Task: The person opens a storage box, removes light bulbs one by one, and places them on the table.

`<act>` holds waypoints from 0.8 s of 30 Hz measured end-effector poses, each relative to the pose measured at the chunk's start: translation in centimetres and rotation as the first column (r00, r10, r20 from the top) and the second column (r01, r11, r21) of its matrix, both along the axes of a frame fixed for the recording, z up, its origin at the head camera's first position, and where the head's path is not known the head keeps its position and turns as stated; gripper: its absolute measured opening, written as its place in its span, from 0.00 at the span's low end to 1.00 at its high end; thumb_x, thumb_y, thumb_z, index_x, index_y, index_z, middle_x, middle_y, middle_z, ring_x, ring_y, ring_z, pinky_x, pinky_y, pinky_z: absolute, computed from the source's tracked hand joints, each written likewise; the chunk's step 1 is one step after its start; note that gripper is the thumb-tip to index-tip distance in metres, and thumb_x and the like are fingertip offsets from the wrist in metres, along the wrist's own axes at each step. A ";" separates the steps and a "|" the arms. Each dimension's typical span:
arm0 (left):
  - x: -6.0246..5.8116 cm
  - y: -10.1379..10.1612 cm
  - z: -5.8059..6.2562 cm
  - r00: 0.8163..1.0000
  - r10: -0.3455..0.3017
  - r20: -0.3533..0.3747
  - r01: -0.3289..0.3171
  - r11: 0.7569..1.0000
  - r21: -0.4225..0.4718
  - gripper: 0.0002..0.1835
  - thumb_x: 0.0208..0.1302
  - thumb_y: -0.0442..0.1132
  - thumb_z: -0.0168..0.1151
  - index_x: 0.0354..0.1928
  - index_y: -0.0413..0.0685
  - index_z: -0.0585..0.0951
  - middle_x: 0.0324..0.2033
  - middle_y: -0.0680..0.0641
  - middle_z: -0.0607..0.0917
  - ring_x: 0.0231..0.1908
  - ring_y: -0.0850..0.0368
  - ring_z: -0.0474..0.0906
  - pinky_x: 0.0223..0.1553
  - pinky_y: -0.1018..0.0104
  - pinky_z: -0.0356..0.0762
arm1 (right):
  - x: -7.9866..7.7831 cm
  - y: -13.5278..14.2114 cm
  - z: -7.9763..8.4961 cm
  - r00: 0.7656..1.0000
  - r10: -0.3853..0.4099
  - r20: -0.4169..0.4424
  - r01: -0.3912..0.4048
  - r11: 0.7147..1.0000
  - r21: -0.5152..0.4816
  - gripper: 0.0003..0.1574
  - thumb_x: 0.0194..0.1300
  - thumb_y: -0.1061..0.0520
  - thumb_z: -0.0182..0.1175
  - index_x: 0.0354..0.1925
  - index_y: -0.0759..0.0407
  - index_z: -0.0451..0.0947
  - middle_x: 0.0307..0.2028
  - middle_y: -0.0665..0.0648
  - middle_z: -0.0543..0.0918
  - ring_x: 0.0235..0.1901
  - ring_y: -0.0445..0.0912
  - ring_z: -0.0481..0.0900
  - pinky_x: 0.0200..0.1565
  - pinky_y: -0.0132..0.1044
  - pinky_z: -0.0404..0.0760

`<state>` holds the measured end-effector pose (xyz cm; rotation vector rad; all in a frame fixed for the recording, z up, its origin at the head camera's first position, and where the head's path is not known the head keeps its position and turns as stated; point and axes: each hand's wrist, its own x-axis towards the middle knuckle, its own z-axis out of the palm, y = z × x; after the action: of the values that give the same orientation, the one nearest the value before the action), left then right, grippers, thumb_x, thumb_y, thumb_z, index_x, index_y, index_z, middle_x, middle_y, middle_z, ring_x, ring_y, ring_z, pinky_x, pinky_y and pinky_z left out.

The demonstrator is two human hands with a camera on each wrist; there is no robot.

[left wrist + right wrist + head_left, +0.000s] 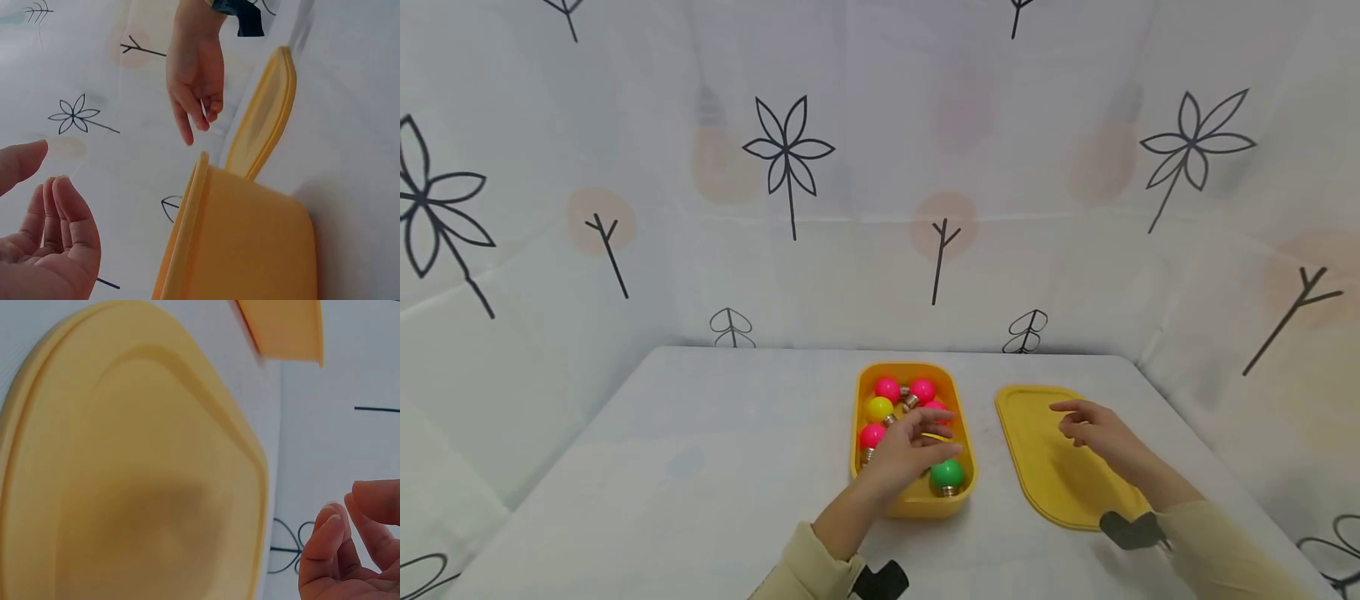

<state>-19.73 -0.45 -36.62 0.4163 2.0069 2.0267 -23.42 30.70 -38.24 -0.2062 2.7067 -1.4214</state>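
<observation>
A deep yellow box (917, 508) holds several small light bulbs with metal screw bases: pink bulbs (887, 389), a yellow bulb (880, 409) and a green bulb (947, 473). Over it hovers my left hand (898, 454), fingers loosely bent, thumb apart from them; the left wrist view shows nothing in that hand, which is above the box rim (201, 181). It covers part of the bulbs in the head view. To the right, a flat yellow lid (1037, 450) lies on the table. My right hand (1105, 437) hangs above this lid, empty, with relaxed fingers.
The box and lid stand on a white-covered table (700, 467). Behind it and at the sides hangs a pale cloth (865, 275) printed with flowers and twigs. A dark strap piece (883, 579) sits at my left wrist, another dark piece (1127, 531) at my right.
</observation>
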 end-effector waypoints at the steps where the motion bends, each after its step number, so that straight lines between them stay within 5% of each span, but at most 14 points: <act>1: -0.2 -0.4 0.0 1.000 0.010 -0.004 -0.010 1.000 -0.013 0.20 0.57 0.39 0.66 0.52 0.49 0.76 0.42 0.50 0.78 0.41 0.57 0.76 0.44 0.65 0.76 | -0.1 -0.2 0.0 1.000 0.004 0.002 -0.004 1.000 -0.009 0.25 0.67 0.62 0.49 0.59 0.75 0.62 0.40 0.65 0.72 0.36 0.54 0.69 0.39 0.42 0.73; 12: -1.8 -4.5 -0.4 0.984 0.169 -0.059 -0.175 0.977 -0.119 0.22 0.56 0.43 0.67 0.52 0.48 0.75 0.41 0.47 0.77 0.39 0.54 0.76 0.42 0.62 0.78 | -1.2 -2.5 0.0 1.000 0.017 -0.002 -0.017 0.996 -0.087 0.24 0.65 0.66 0.49 0.58 0.75 0.63 0.40 0.66 0.72 0.38 0.57 0.70 0.39 0.41 0.75; 24: -3.4 -8.2 -2.5 0.932 0.353 -0.083 -0.361 0.884 -0.296 0.24 0.53 0.40 0.69 0.53 0.48 0.75 0.46 0.44 0.76 0.41 0.52 0.72 0.43 0.61 0.77 | -2.0 -5.0 0.6 1.000 0.026 0.009 -0.025 0.997 -0.076 0.24 0.66 0.64 0.50 0.59 0.72 0.65 0.43 0.66 0.73 0.41 0.58 0.71 0.44 0.46 0.74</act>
<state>-23.11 -8.67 -39.13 0.0041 2.5163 1.8469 -25.42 25.70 -37.67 -0.2372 2.6355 -1.5148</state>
